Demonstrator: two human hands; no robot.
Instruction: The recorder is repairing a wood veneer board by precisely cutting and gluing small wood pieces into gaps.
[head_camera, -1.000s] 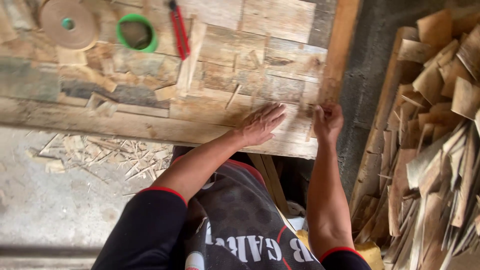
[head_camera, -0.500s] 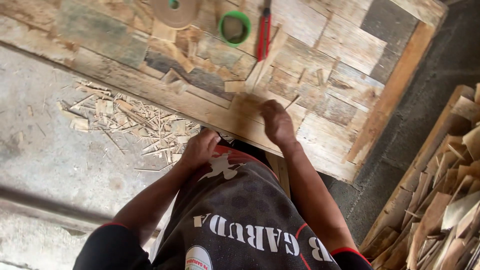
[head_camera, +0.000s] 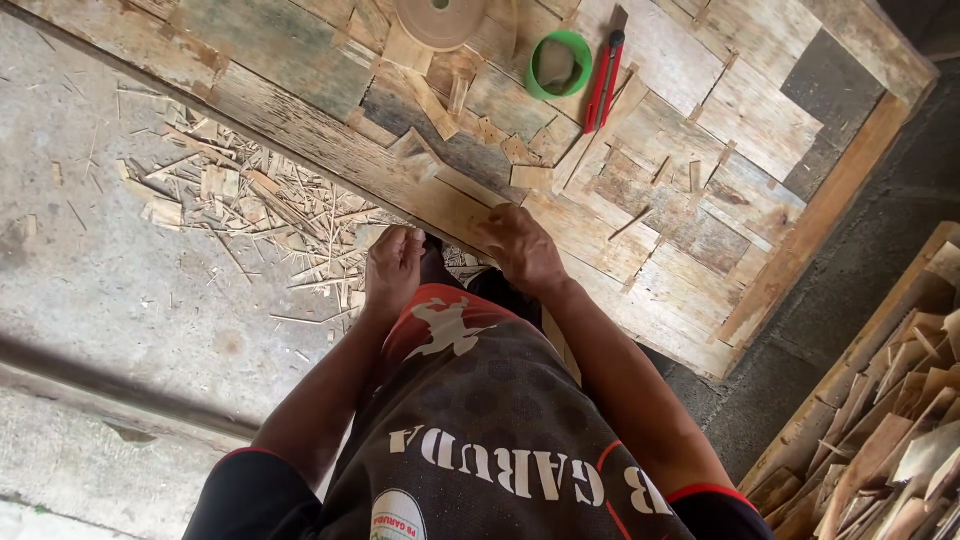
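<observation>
We press our right hand (head_camera: 520, 250) flat, fingers spread, on a thin wood veneer strip (head_camera: 470, 186) at the near edge of the patchwork wooden counter (head_camera: 760, 110). Our left hand (head_camera: 395, 268), loosely curled, grips that edge.

Tape roll (head_camera: 440, 20) cut by top edge

Wooden panel (head_camera: 700, 190): patchwork of pale tan, grey-brown pieces; one dark grey patch at 2 o'clock; lighter orange-tan frame strip along right edge. Tape ring (head_camera: 560, 64), 12 o'clock: bright green. Cutter (head_camera: 603, 82) beside it: red, black tip. Tape roll (head_camera: 441, 20), top: beige. Shirt (head_camera: 480, 430), 6 o'clock: black, faint dotted pattern, white lettering, red trim, white figure on red patch. Floor (head_camera: 90, 300), 9 o'clock: grey concrete, pale wood splinters (head_camera: 240, 195). Stacked offcuts (head_camera: 890, 440), 4 o'clock: light brown.
</observation>
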